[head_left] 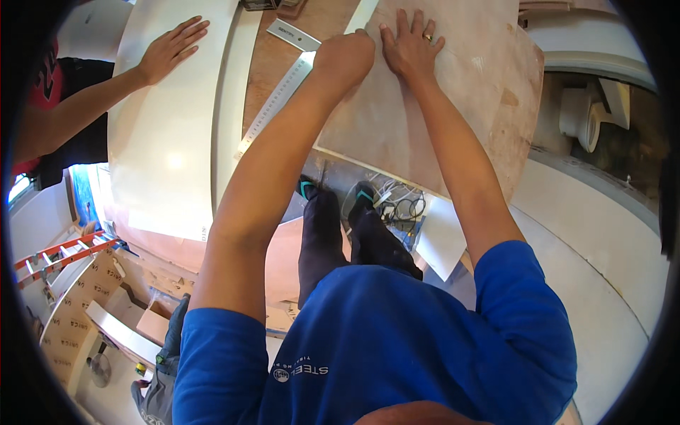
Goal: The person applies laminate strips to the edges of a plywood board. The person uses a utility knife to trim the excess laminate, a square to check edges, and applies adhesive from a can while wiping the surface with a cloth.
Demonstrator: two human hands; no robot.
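Observation:
My right hand [411, 53] lies flat with fingers spread on a large pale wooden panel [453, 92]; a ring is on one finger. My left hand [345, 60] is closed in a fist at the panel's left edge, and what it grips is hidden. A narrow white strip [363, 15] runs away from just beyond that fist. Beside the fist lies a metal try square, with its stock [293, 35] at the far end and its marked blade [273, 106] slanting back toward my left forearm.
At left, a co-worker's hand [173, 49] rests flat on a glossy white sheet [166, 127]. Tangled cables [404, 205] lie on the floor near my feet. An orange ladder [67, 256] and an open wooden box frame [78, 312] are at lower left. A toilet [584, 117] stands at right.

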